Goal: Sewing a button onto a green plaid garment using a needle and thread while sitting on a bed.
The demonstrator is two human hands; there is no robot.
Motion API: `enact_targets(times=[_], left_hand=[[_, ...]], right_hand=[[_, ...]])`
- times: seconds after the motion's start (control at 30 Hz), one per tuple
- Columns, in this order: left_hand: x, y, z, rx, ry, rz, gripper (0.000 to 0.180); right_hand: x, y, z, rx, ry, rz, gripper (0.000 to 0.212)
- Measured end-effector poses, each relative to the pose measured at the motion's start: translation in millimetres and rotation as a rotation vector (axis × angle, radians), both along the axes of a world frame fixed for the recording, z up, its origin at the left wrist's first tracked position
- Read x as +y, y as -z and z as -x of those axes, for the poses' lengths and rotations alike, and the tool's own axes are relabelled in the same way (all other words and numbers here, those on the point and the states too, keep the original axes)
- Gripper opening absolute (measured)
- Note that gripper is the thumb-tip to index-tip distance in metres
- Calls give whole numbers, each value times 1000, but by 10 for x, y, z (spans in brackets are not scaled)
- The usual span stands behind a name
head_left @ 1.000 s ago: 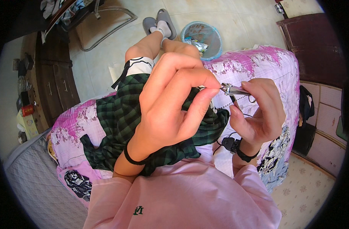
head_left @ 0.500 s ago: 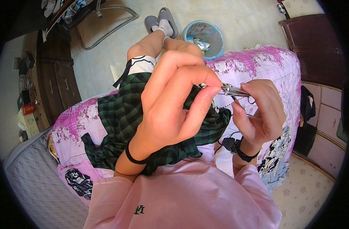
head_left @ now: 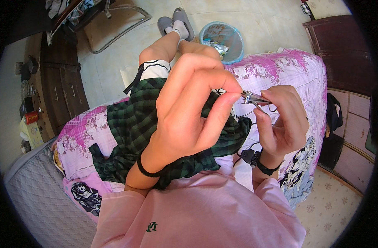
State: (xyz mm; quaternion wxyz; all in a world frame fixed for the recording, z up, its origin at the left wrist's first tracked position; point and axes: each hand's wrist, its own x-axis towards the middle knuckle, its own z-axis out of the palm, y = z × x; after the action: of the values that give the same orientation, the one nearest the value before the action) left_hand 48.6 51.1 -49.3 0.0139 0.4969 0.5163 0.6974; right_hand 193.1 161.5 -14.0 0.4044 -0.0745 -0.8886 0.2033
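Note:
A small silver nail clipper [head_left: 255, 99] is gripped between the thumb and fingers of my right hand [head_left: 286, 124], its jaws pointing left. My left hand [head_left: 193, 107] is closed in a pinch, thumb tip and index fingertip meeting right at the clipper's jaws. Whatever lies between those fingertips is too small or hidden to make out. Beneath both hands, a dark green plaid garment [head_left: 135, 124] spreads over my lap. A black band [head_left: 145, 167] circles my left wrist, and a black strap with a small device [head_left: 251, 157] is on my right.
The bed has a pink and white floral sheet [head_left: 296, 74]. A blue-lined waste bin [head_left: 238, 45] with wrappers inside stands on the tiled floor beyond. Dark wooden cabinets [head_left: 65, 87] are at left, a metal-framed chair [head_left: 143, 18] at far left, and crumpled clothes [head_left: 298, 177] lie at right.
My right thumb has risen slightly, and the clipper's lower lever sits closer to its body. My left hand has shifted a little to the right, still pinching.

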Motion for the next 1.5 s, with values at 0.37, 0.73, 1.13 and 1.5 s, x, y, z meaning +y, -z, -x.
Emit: enact_targets(times=[0.37,0.73,1.13,1.5], left_hand=[[14,39,11,60,1,-24,16],[41,135,48,-236,-3,40,8],[-48,261,267,-410,-118,252,4],[54,457,443,-363,-195,346,16]], right_hand=[[-43,-5,-14,-35,49,37,22],[134,256,28,-56,192,124,15],[1948,2979,333,-619,905,437,44],[1792,2896,539,-299,755,823,45]])
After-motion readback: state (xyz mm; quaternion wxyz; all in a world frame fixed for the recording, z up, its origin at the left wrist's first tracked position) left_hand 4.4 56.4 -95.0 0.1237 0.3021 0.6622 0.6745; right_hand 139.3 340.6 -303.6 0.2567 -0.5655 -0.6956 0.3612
